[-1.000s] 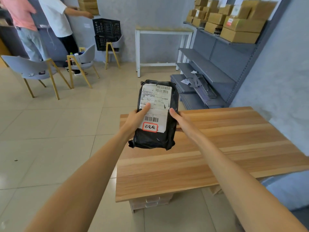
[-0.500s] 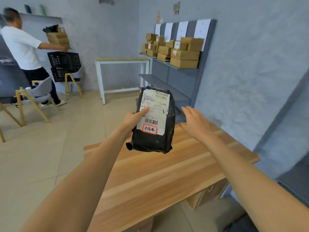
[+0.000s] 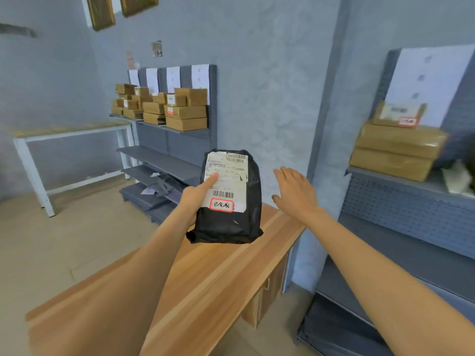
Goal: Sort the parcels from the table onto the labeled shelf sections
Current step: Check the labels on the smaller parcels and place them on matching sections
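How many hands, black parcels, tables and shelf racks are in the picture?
Hands: 2, the left hand and the right hand
Black parcels: 1, the black parcel held in the left hand
Tables: 2, the wooden table and the white table
Shelf racks: 2, the far rack and the near rack
Total: 7

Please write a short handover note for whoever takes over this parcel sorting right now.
Left hand: holds the black parcel upright, thumb on its white label, above the wooden table.
Right hand: open, holding nothing, beside the parcel.
Shelves: far shelf carries stacked cardboard boxes; near shelf on the right carries brown parcels.
Done: parcel is lifted off the table.
Left: read the label and place it on the matching shelf section.
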